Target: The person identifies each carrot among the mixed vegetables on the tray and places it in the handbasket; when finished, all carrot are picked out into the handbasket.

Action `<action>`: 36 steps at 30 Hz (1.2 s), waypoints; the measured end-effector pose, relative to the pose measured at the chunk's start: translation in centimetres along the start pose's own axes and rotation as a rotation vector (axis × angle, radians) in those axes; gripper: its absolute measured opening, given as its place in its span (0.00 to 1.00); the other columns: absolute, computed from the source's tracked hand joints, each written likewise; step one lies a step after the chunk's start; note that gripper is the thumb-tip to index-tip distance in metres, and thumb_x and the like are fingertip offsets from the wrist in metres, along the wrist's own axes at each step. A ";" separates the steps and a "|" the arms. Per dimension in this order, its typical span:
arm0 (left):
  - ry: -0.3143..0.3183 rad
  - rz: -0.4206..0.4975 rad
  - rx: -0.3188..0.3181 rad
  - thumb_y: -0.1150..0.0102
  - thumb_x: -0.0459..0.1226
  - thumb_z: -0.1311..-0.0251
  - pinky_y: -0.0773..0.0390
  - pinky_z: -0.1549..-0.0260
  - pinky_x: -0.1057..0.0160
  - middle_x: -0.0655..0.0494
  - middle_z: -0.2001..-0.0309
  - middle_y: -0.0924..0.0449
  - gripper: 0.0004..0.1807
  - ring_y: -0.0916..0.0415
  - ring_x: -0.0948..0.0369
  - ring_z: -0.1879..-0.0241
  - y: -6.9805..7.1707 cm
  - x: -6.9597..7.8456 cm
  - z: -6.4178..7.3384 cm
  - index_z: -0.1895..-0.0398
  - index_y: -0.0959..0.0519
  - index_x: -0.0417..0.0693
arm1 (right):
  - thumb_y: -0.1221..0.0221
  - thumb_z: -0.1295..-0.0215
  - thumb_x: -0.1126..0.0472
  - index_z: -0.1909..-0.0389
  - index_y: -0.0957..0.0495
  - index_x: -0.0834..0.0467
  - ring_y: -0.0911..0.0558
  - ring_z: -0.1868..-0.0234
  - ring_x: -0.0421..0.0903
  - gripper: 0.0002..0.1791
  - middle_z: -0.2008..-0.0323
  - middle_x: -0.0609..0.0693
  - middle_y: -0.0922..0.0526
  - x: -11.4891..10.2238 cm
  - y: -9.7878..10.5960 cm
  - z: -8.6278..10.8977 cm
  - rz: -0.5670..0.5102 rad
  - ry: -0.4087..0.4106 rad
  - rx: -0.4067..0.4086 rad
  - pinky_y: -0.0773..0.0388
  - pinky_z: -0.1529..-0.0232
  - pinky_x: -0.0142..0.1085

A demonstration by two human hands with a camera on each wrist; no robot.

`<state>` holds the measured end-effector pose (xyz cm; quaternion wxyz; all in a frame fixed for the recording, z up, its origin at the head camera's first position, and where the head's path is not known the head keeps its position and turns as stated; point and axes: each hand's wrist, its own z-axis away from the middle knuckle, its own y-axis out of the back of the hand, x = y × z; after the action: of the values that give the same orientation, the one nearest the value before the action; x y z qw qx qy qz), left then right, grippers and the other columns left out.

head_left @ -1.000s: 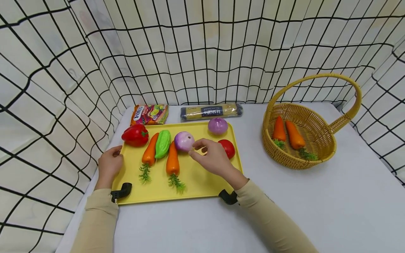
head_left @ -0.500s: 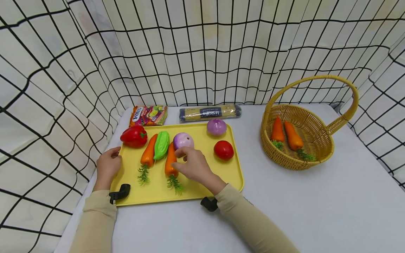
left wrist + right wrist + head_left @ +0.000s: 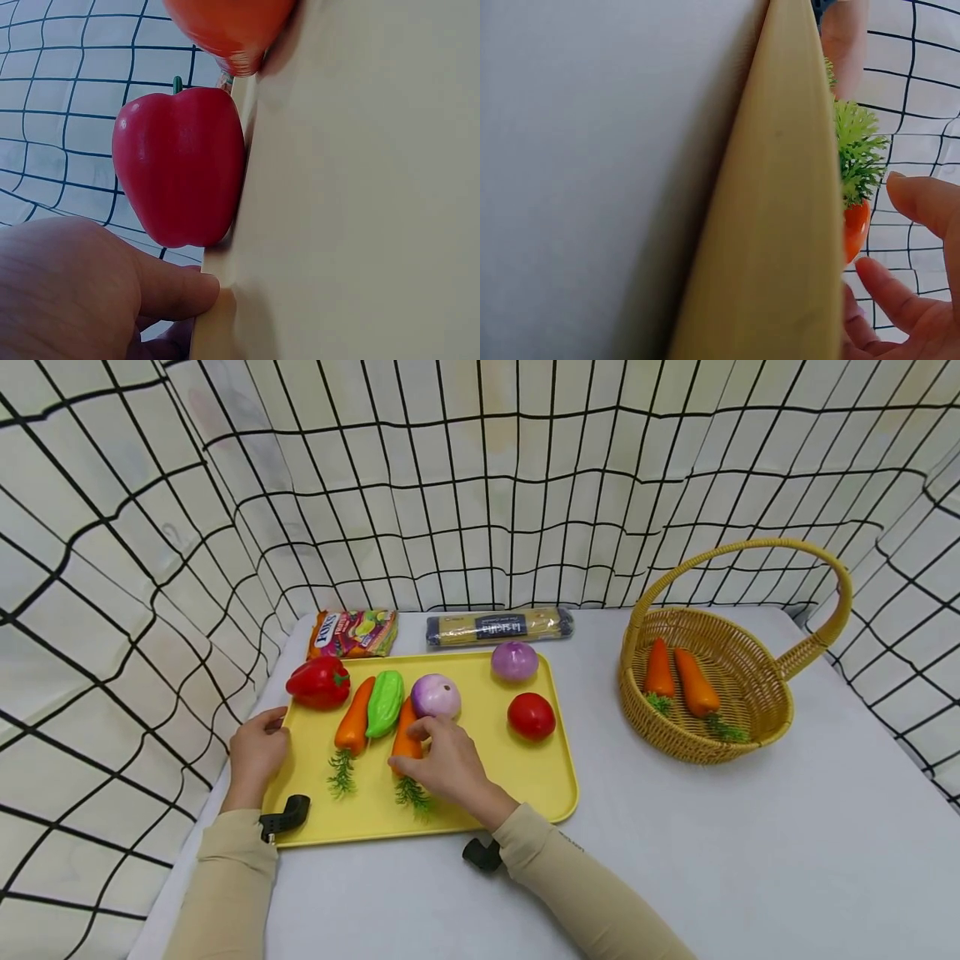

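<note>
My left hand [image 3: 258,752] holds the left rim of the yellow tray [image 3: 495,793], its thumb on the edge in the left wrist view. A red bell pepper [image 3: 180,165] lies just beyond that thumb. My right hand [image 3: 444,762] is over the nearer carrot [image 3: 406,739] with thumb and fingers spread around it. In the right wrist view the fingertips stand apart beside the carrot's orange body [image 3: 855,229] and its green leaves [image 3: 859,154]. A purple onion [image 3: 437,696] lies at the carrot's far end. Left of it are a green pepper-like vegetable [image 3: 385,703] and another carrot [image 3: 354,718].
On the tray's right lie a tomato [image 3: 532,717] and a second purple onion [image 3: 514,661]. Behind it are a candy bag [image 3: 352,633] and a spaghetti pack [image 3: 500,627]. A wicker basket [image 3: 637,718] with two carrots stands right. Black-gridded white cloth [image 3: 450,485] surrounds the table.
My right hand has moved left across the tray, from beside the onion and tomato to the nearer carrot, uncovering the tomato. My left hand has stayed at the tray's rim.
</note>
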<state>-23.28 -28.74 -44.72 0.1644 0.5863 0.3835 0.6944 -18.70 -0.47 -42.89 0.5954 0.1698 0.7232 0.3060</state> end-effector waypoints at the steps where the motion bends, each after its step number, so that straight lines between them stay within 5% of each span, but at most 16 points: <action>1: -0.001 -0.001 0.001 0.60 0.32 0.33 0.32 0.47 0.47 0.35 0.43 0.26 0.26 0.30 0.42 0.45 0.0 0.0 0.0 0.33 0.31 0.37 | 0.30 0.45 0.46 0.52 0.20 0.53 0.24 0.59 0.42 0.24 0.56 0.46 0.22 0.0 0.0 0.0 0.004 -0.008 -0.007 0.28 0.57 0.32; 10: -0.001 -0.007 -0.001 0.60 0.33 0.33 0.32 0.47 0.47 0.35 0.43 0.26 0.26 0.30 0.43 0.45 0.1 0.1 0.1 0.33 0.31 0.37 | 0.28 0.49 0.47 0.42 0.21 0.48 0.29 0.61 0.44 0.30 0.56 0.49 0.31 0.2 -0.1 0.1 0.022 -0.032 -0.104 0.31 0.64 0.30; 27: -0.005 -0.010 -0.002 0.60 0.33 0.33 0.31 0.49 0.49 0.36 0.43 0.26 0.26 0.29 0.43 0.46 0.0 0.1 0.0 0.33 0.31 0.37 | 0.26 0.52 0.46 0.58 0.19 0.45 0.28 0.64 0.46 0.20 0.56 0.49 0.33 0.4 0.2 0.0 -0.020 -0.083 -0.128 0.32 0.67 0.32; 36: -0.005 -0.013 -0.004 0.60 0.33 0.32 0.31 0.51 0.50 0.36 0.43 0.26 0.25 0.29 0.43 0.46 0.0 0.1 -0.1 0.33 0.31 0.38 | 0.28 0.55 0.61 0.54 0.24 0.48 0.26 0.63 0.47 0.25 0.51 0.50 0.34 0.4 1.4 0.0 0.080 -0.059 -0.211 0.30 0.67 0.31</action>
<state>-23.37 -28.67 -44.68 0.1711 0.5853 0.3856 0.6924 -18.95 0.80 -42.28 0.6184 0.1440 0.6616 0.3989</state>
